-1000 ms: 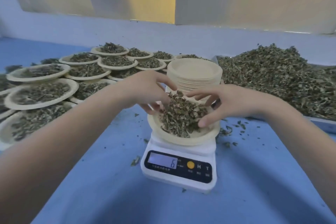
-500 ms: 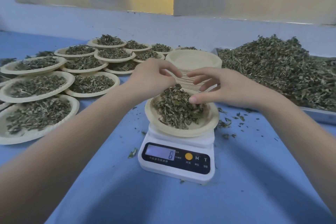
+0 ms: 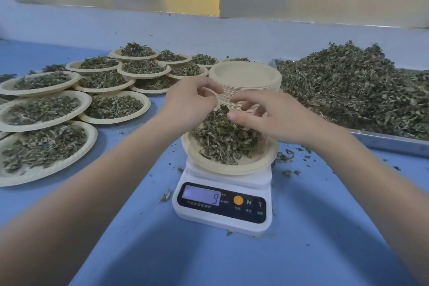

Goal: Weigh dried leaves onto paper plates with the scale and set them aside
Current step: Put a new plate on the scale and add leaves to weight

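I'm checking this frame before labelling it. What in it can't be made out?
- Small print under the scale display: too small, head view.
- Whether either hand, left or right, holds leaves: fingers hide it.
- Lower plate stack: behind the hands.
- Tray and left plates: cut by frame edges.

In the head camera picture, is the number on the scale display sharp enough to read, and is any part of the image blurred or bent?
Head view: the scale display is fairly sharp, its digit looks like 9; the small print under it is too soft to read. Head view: the forearms at the bottom corners are stretched and soft from the wide lens. Head view: light is even, no strong glare.
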A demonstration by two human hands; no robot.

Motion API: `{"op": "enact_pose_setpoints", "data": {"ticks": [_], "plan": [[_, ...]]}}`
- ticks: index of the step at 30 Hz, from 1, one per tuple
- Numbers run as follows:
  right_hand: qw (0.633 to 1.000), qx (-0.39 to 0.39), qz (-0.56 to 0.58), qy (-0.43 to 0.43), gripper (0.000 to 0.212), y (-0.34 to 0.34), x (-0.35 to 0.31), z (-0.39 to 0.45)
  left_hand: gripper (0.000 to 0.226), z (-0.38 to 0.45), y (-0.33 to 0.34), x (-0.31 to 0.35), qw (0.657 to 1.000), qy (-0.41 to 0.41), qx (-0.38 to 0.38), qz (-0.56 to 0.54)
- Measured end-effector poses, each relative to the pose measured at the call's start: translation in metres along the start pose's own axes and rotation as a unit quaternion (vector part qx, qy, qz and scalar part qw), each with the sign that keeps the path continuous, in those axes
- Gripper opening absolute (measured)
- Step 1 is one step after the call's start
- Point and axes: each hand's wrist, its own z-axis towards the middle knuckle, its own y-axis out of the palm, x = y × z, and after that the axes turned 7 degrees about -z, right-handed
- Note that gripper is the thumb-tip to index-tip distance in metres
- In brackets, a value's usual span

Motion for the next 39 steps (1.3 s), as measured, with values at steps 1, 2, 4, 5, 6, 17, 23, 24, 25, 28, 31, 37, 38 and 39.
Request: {"op": "enact_pose_setpoints", "data": {"ticks": [1, 2, 4, 5, 6, 17, 23, 24, 25, 28, 31, 37, 38, 39], "plan": [[1.0, -0.002, -0.031, -0.002, 0.067, 0.004, -0.003, 0.004, 0.028, 0.001, 0.001, -0.003, 1.0, -0.005, 0.022, 0.0], [0.998, -0.004, -0.06, 0.002, 0.069, 0.008, -0.006, 0.009, 0.028, 0.003, 0.001, -0.005, 0.999, -0.014, 0.045, -0.004], [0.994, -0.012, -0.109, 0.023, 0.072, 0.016, -0.014, 0.02, 0.027, 0.004, 0.002, -0.01, 0.996, -0.034, 0.084, -0.022], [0.991, -0.015, -0.129, 0.031, 0.07, 0.018, -0.018, 0.026, 0.027, 0.005, 0.002, -0.012, 0.994, -0.042, 0.1, -0.03], [0.988, -0.018, -0.149, 0.034, 0.067, 0.02, -0.022, 0.032, 0.027, 0.006, 0.002, -0.015, 0.991, -0.049, 0.115, -0.036], [0.995, 0.014, -0.095, -0.04, 0.018, 0.005, -0.031, 0.046, 0.024, 0.008, 0.0, -0.035, 0.982, -0.098, 0.142, -0.078], [0.996, 0.08, -0.015, -0.022, 0.012, -0.022, -0.03, 0.045, 0.024, 0.01, 0.003, -0.023, 0.985, -0.074, 0.107, -0.11], [0.996, 0.089, 0.006, -0.019, 0.013, -0.027, -0.029, 0.044, 0.024, 0.01, 0.003, -0.021, 0.986, -0.07, 0.101, -0.115], [0.995, 0.099, 0.025, -0.015, 0.015, -0.03, -0.027, 0.043, 0.024, 0.01, 0.003, -0.02, 0.986, -0.069, 0.094, -0.119], [0.991, 0.12, 0.062, -0.002, 0.015, -0.038, -0.021, 0.037, 0.024, 0.013, 0.007, -0.015, 0.986, -0.064, 0.076, -0.137], [0.99, 0.124, 0.065, 0.008, 0.012, -0.04, -0.015, 0.033, 0.021, 0.018, 0.014, -0.006, 0.985, -0.05, 0.048, -0.155], [0.988, 0.13, 0.075, 0.034, 0.01, -0.045, 0.006, 0.025, 0.031, 0.027, 0.037, 0.02, 0.989, -0.029, -0.001, -0.143], [0.987, 0.135, 0.076, 0.04, 0.008, -0.047, 0.011, 0.023, 0.031, 0.029, 0.042, 0.025, 0.99, -0.029, -0.009, -0.139], [0.986, 0.141, 0.077, 0.046, 0.007, -0.049, 0.017, 0.021, 0.031, 0.032, 0.048, 0.03, 0.99, -0.028, -0.019, -0.136]]}}
